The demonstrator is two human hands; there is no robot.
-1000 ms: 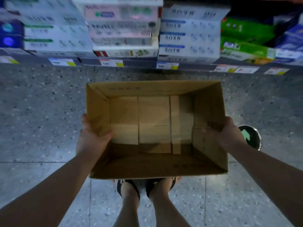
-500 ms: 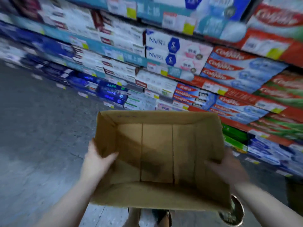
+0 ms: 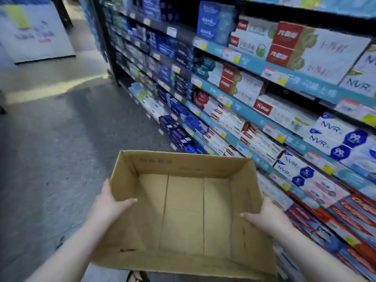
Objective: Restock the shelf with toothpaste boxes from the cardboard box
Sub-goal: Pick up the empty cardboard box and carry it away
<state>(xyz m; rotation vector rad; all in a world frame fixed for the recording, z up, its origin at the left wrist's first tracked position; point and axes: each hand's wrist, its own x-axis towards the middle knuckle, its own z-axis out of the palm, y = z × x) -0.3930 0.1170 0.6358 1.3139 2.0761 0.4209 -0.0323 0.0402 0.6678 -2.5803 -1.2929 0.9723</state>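
I hold an open brown cardboard box (image 3: pixel 184 212) in front of me, above the floor. Nothing lies inside it; only its bare bottom flaps show. My left hand (image 3: pixel 107 204) grips the left wall, thumb inside. My right hand (image 3: pixel 266 217) grips the right wall the same way. To the right runs the shelf (image 3: pixel 250 121), its tiers packed with toothpaste boxes (image 3: pixel 333 137) in white, blue and red.
Grey speckled floor (image 3: pixel 53 149) stretches to the left and ahead along the aisle. A white sign board (image 3: pixel 34 31) stands at the far left end. Price tags line the shelf edges. A sandalled foot (image 3: pixel 136 276) shows below the box.
The view has swung up from the floor and turned left along the aisle. The box has risen with both hands still on its side walls.
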